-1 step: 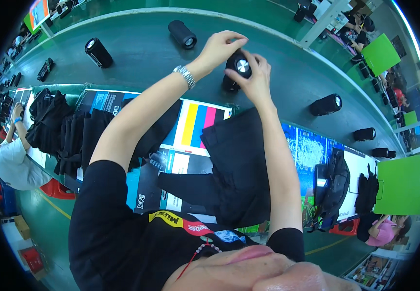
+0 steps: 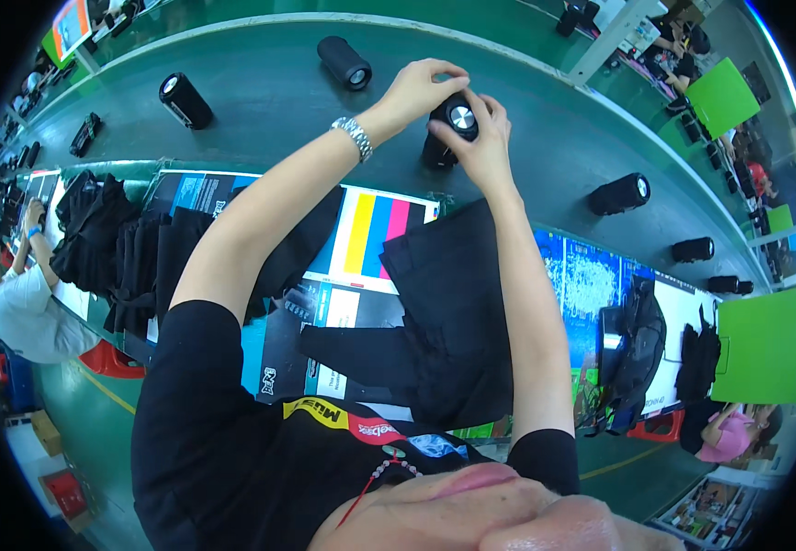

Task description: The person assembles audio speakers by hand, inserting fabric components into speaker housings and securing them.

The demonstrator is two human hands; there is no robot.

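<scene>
A black cylindrical portable speaker (image 2: 440, 151) stands upright on the green conveyor surface, its shiny silver round end facing up. My right hand (image 2: 482, 133) is closed round its near and right side, thumb across the edge below the silver disc. From the far left, my left hand (image 2: 425, 87) reaches over with bent fingers pressed together at the speaker's far upper edge. Its fingertips are partly hidden, so any small part between them cannot be made out. Black fabric pouches (image 2: 453, 312) lie on the bench between my arms.
Other black speakers rest along the conveyor (image 2: 260, 101): one beyond my left wrist (image 2: 344, 62), one at the left (image 2: 186, 100), one at the right (image 2: 619, 194). More black fabric (image 2: 145, 262) is piled left. A green panel (image 2: 765, 347) stands right. Co-workers sit at both sides.
</scene>
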